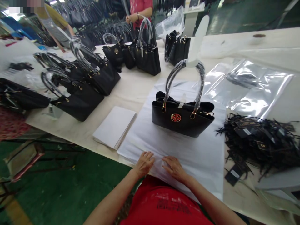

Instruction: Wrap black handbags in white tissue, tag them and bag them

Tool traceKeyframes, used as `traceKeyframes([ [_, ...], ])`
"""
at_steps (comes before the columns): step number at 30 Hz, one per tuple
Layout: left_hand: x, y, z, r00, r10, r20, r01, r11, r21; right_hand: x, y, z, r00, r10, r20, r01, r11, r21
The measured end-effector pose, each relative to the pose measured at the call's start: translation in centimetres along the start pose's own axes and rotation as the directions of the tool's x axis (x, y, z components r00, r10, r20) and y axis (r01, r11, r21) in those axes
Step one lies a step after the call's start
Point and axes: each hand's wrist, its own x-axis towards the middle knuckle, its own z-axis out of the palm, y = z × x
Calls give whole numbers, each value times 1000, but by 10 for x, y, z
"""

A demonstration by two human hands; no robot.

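My left hand (144,163) lies palm down near the front edge of a stack of white tissue paper (152,140), its fingers stretched out. To its right, my right hand (174,168) rests on the same paper with fingers apart. Neither hand holds anything. Beyond them, a black handbag (182,122) stands upright on the paper. It has a round red and gold emblem (175,117) on its front, and its raised handles (172,76) are wrapped in clear plastic.
A pile of black hang tags (260,140) lies right, below clear plastic bags (260,84). Left sit a white paper stack (114,126) and several black handbags (79,101). A white upright post (199,40) rises behind the handbag. Two people stand across the table.
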Motion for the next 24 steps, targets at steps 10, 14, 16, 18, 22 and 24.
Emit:
traceKeyframes([
  [10, 26, -4, -12, 962, -4, -272, 11, 1000, 24, 7, -54, -11, 996, 80, -43, -90, 910, -404],
  [14, 32, 11, -40, 853, -13, -521, 52, 997, 60, 10, -74, -20, 983, -95, -158, -18, 800, -600],
  [16, 26, 22, -43, 773, 17, -635, 56, 994, 95, 13, -79, -33, 966, -163, -200, 5, 787, -616],
  [18, 18, 29, -30, 789, 92, -608, 5, 988, 155, 16, -84, -49, 949, -210, -236, 18, 782, -623],
  [22, 6, 24, 30, 956, 109, -273, -37, 966, 254, 23, -99, -87, 907, -326, -268, 55, 722, -690],
  [24, 5, 17, 55, 987, 57, -153, -16, 967, 253, 30, -111, -108, 883, -391, -262, 78, 671, -738],
])
